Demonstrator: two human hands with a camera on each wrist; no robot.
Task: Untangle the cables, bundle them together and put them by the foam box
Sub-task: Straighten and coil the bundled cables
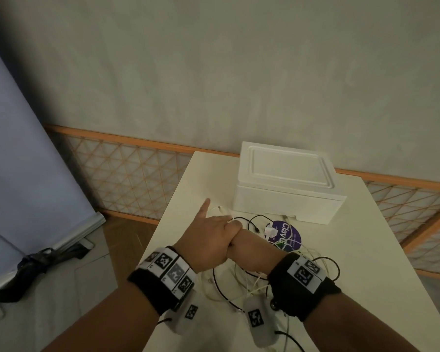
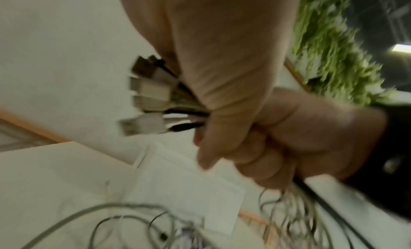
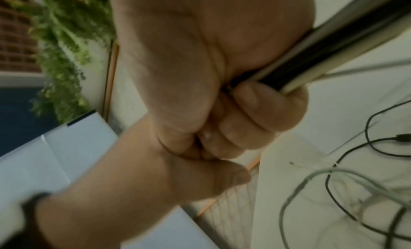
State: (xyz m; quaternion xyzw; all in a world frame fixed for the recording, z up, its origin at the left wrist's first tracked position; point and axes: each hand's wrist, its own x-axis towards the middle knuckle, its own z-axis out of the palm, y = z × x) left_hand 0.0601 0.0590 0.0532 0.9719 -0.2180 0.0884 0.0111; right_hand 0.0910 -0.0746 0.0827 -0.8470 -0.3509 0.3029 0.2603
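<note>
Hanging in loose loops over the near half of the cream-white table, the thin black and white cables run up into the two hands, which meet just above the tabletop. The left wrist view shows several white and dark USB plugs sticking out of the grip side by side, their leads gathered together, though it is blurred and the count is unclear. The right hand is clenched around the gathered strands, fingers curled tight; in the right wrist view a bunch of black and pale leads passes straight through this fist. The left hand lies against the right one with its thumb over it and one finger stretched out towards the wall; whether it grips the cables itself cannot be told from any view.

More cable ends lie spread on the table beyond the hands, near a round dark-purple lid with white lettering. Just behind that stands the white rectangular foam box, its lid on, at the far end of the table against the grey wall. Both wrists wear black bands with black-and-white square markers.
</note>
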